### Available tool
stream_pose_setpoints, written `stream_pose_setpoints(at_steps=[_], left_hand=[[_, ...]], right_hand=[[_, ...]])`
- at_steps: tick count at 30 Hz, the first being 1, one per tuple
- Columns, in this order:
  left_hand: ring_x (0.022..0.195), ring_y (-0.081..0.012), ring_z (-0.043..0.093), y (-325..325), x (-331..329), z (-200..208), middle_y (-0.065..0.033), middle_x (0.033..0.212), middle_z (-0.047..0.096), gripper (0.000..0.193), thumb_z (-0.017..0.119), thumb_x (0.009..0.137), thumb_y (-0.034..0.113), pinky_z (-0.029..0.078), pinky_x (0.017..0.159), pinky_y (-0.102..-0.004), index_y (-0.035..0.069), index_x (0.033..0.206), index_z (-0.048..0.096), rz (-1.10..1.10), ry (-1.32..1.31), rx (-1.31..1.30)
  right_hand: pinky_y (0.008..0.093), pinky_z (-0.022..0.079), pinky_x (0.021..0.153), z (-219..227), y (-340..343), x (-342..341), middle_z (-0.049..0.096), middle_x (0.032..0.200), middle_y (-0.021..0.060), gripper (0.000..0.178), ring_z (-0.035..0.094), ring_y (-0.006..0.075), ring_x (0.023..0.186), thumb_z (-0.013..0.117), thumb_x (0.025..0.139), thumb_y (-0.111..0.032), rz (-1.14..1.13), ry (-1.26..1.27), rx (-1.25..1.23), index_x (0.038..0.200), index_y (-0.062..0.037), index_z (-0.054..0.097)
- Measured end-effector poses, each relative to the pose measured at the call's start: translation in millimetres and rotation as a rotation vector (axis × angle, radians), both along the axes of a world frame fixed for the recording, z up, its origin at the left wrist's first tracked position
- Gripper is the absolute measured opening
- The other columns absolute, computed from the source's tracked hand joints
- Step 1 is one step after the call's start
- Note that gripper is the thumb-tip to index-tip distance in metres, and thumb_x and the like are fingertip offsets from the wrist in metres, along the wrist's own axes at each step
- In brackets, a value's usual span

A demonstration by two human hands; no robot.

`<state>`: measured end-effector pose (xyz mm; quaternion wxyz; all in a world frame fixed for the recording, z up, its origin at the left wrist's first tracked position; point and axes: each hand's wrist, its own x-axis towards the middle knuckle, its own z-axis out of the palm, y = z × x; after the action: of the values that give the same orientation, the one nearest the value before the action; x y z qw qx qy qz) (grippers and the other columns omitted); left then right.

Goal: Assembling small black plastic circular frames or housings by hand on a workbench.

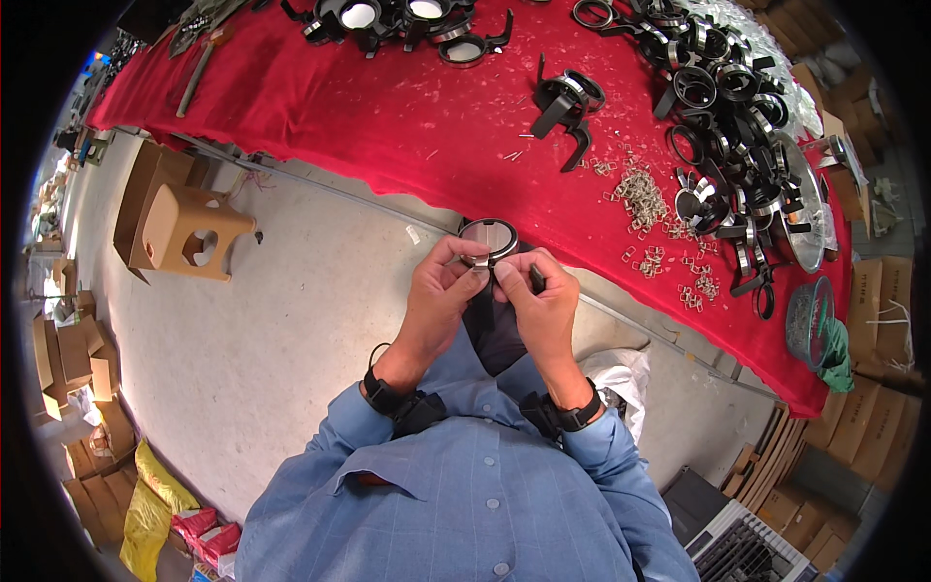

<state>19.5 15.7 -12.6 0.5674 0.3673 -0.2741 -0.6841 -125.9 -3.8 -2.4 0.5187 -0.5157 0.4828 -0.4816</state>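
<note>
Between my two hands, just off the front edge of the red-covered table, is a round collar piece (491, 233) with a black and silvery rim and a pale, glassy-looking middle. My left hand (444, 294) grips its near left side, thumb and fingers closed on the rim. The right hand (541, 303) pinches at the near right side of the same piece, fingertips close to the left thumb. A small dark thing (536, 279) shows among the right fingers; its kind is unclear. Whatever lies under the fingertips is hidden.
On the red cloth (388, 126) lie small metal clips (640, 197), a black collar with a handle (567, 102) and a pile of black rings (722, 87). A hammer (201, 73) lies far left. A green-tinted basket (810, 320) stands right; a tan stool (194, 231) is on the floor.
</note>
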Motion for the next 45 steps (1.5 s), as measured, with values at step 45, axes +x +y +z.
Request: stream_pose_setpoints(at_steps=[45], left_hand=[[0.073,-0.0176,0.062,0,6,10,-0.0146,0.109,0.064,0.023,0.06,0.087,0.007,0.051,0.068,-0.0281,0.007,0.11,0.056,-0.168,0.393,0.061]], right_hand=[[0.0323,0.048,0.053,29,9,-4,0.057,0.074,0.0084,0.015,0.061,0.0237,0.062,0.069,0.074,0.006,-0.084,0.341,-0.589,0.084,-0.0028,0.062]])
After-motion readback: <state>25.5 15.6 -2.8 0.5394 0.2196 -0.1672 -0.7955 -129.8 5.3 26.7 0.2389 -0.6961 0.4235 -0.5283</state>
